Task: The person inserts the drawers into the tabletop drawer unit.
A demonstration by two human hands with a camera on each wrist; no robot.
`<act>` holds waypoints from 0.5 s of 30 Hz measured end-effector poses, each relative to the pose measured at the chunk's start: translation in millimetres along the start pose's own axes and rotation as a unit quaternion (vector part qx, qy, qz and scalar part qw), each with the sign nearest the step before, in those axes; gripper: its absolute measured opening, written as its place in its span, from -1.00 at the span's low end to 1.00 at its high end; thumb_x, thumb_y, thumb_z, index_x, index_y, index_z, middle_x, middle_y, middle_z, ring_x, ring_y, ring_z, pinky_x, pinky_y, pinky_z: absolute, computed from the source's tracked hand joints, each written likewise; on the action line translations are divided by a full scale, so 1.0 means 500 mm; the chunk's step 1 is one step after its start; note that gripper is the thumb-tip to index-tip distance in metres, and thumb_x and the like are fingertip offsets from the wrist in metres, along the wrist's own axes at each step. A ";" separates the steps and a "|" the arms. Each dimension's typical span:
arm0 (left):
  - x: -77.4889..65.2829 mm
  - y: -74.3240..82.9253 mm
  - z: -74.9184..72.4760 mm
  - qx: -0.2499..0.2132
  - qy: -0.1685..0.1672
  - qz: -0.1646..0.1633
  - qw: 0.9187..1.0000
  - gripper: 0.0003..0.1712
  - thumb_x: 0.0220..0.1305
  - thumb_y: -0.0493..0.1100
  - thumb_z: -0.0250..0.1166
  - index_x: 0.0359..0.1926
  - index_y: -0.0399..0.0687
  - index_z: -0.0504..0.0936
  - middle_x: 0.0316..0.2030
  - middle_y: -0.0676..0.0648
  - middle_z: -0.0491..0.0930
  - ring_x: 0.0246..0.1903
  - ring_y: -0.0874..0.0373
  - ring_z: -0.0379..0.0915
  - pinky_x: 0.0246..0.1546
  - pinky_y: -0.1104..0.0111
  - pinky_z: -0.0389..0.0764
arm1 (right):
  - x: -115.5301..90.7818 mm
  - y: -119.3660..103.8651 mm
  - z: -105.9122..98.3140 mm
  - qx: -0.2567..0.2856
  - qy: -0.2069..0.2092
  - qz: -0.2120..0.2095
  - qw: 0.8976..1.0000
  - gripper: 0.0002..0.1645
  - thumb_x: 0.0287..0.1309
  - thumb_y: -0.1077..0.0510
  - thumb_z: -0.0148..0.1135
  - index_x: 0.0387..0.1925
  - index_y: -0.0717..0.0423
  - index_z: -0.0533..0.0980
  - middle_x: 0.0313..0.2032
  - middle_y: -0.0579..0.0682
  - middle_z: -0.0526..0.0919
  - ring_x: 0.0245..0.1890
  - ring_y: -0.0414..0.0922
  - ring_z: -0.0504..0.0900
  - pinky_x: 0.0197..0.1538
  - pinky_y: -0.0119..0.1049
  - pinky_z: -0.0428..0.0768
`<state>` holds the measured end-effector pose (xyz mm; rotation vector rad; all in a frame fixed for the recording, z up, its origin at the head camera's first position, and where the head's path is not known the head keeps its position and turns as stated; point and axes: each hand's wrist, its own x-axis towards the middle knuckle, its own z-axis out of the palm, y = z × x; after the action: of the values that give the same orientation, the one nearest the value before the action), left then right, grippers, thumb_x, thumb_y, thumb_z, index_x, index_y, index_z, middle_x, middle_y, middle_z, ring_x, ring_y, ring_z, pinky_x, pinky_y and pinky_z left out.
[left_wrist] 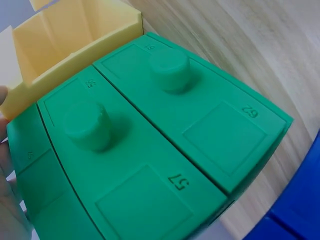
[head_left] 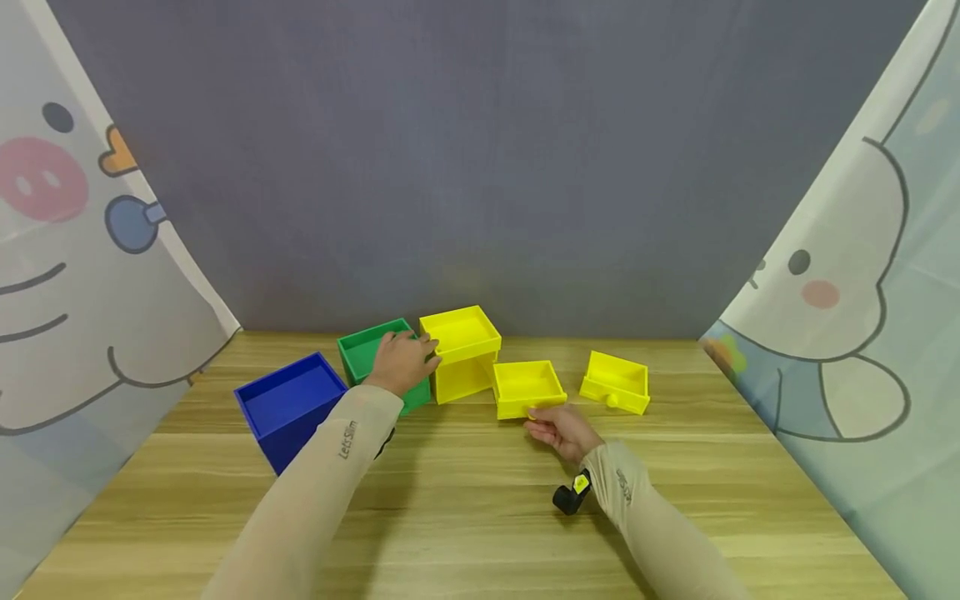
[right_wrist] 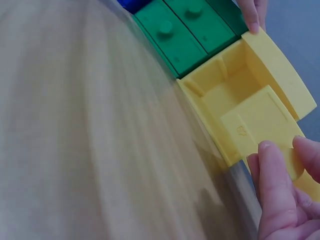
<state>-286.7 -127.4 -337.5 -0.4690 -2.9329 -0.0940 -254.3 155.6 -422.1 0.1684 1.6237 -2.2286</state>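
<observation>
A yellow drawer cabinet (head_left: 472, 377) with a shallow tray on top shows its hollow front in the right wrist view. My left hand (head_left: 403, 362) reaches across the green drawer cabinet (head_left: 365, 352) and grips the yellow cabinet's top edge at the near left corner, thumb tip on the front. My right hand (head_left: 566, 429) pinches the round knob of a yellow drawer (head_left: 525, 382). That drawer is level, just front-right of the cabinet, and its front panel (right_wrist: 260, 120) overlaps the opening in the right wrist view.
A second yellow drawer (head_left: 615, 380) lies on the wooden table (head_left: 465, 517) at the right, knob facing me. The blue box (head_left: 292, 400) stands left of the green cabinet, partly behind my left sleeve. A grey backdrop (head_left: 480, 167) rises behind the table.
</observation>
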 end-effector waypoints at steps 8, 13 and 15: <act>0.006 0.010 -0.007 0.004 -0.015 -0.010 1.000 -0.55 0.42 0.03 0.11 0.21 -0.03 0.55 0.21 -0.11 0.48 0.21 -0.19 0.34 0.11 0.02 0.34 | -0.021 0.008 0.007 -0.013 -0.037 0.006 0.999 -0.72 0.29 0.44 0.00 -0.44 0.21 0.58 -0.51 0.02 0.70 -0.45 -0.21 0.71 -0.28 -0.46 0.63; 0.001 0.008 -0.010 -0.004 -0.019 -0.015 1.000 -0.54 0.41 0.03 0.13 0.22 -0.04 0.54 0.21 -0.11 0.47 0.19 -0.18 0.35 0.12 0.00 0.33 | -0.020 0.011 0.026 -0.021 -0.044 0.010 0.999 -0.74 0.29 0.42 0.02 -0.43 0.21 0.58 -0.48 0.03 0.70 -0.44 -0.21 0.71 -0.26 -0.44 0.64; -0.002 0.007 -0.011 -0.007 -0.019 -0.016 1.000 -0.54 0.41 0.03 0.13 0.23 -0.04 0.54 0.22 -0.11 0.47 0.19 -0.18 0.36 0.11 -0.01 0.33 | -0.019 0.014 0.034 -0.024 -0.047 0.012 0.999 -0.74 0.29 0.42 0.03 -0.44 0.20 0.58 -0.48 0.02 0.70 -0.45 -0.22 0.71 -0.26 -0.44 0.64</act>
<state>-283.9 -124.7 -332.1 -0.4312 -2.9800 -0.1121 -240.9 140.0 -419.6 0.0677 1.6141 -2.1448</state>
